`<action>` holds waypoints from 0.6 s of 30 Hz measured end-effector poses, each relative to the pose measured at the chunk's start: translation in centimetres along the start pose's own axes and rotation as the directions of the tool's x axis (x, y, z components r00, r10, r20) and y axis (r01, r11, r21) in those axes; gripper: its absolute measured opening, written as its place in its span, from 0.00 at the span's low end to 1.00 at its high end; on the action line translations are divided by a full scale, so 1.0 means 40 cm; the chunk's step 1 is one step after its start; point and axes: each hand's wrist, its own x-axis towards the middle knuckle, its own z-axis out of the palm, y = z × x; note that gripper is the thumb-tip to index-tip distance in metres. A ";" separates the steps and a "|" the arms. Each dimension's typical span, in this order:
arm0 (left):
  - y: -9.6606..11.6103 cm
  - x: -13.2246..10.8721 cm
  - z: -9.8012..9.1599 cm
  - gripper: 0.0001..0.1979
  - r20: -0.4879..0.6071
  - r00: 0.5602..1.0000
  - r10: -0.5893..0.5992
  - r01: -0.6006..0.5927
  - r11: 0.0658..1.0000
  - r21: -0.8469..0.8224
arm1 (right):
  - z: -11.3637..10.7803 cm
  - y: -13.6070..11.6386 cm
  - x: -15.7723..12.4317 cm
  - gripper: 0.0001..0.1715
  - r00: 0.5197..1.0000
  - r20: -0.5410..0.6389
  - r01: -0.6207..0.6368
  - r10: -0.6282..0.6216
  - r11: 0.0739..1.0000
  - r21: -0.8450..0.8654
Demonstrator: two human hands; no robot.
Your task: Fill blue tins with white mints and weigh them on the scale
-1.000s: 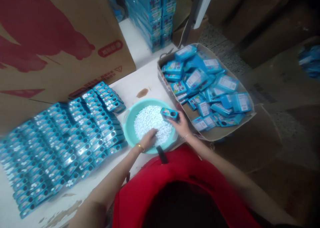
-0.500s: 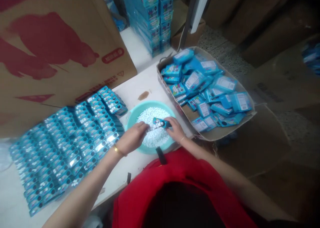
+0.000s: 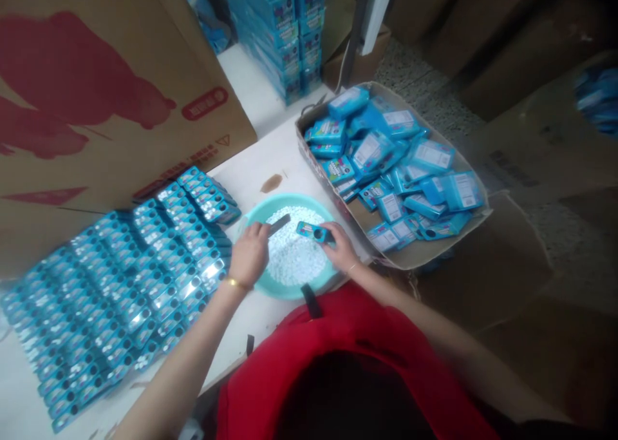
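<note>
A teal bowl (image 3: 255, 284) of small white pellets (image 3: 294, 259) sits on the white table in front of me. My right hand (image 3: 342, 248) is closed on a small blue box (image 3: 315, 232), held over the bowl's right side. My left hand (image 3: 250, 254) is closed round a thin dark flat piece (image 3: 279, 224) that sticks out over the pellets. The two hands are a short way apart above the bowl.
Rows of several blue boxes (image 3: 135, 279) cover the table on the left, before a big brown carton (image 3: 96, 92). A shallow cardboard tray (image 3: 477, 214) of loose blue boxes stands to the right. Stacked blue boxes (image 3: 284, 28) stand at the back.
A second ago my left hand lay in the pellets; then it met the box in my right hand. Now it has drawn back left, holding a thin dark piece.
</note>
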 end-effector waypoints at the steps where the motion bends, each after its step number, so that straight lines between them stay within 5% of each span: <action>1: -0.019 0.019 0.054 0.18 0.038 0.999 -0.027 0.028 0.999 -0.027 | -0.003 0.003 0.005 0.18 0.999 -0.020 -0.028 0.028 1.000 0.014; 5: -0.032 0.066 0.254 0.17 0.170 0.984 0.049 -0.028 0.992 -0.122 | 0.000 0.010 0.019 0.19 0.989 -0.070 -0.125 0.129 0.991 0.052; 8: -0.007 0.049 0.336 0.19 0.196 0.970 0.143 -0.100 0.972 -0.213 | 0.006 0.010 0.022 0.20 0.984 -0.082 -0.153 0.159 0.985 0.075; 14: 0.039 -0.023 0.383 0.21 0.192 0.936 0.296 -0.187 0.877 -0.443 | 0.010 0.018 0.024 0.22 0.982 -0.083 -0.162 0.171 0.982 0.101; 18: 0.032 -0.046 0.353 0.18 0.147 0.935 0.323 -0.182 0.792 -0.583 | -0.001 0.022 0.025 0.25 0.977 -0.067 -0.192 0.201 0.974 0.122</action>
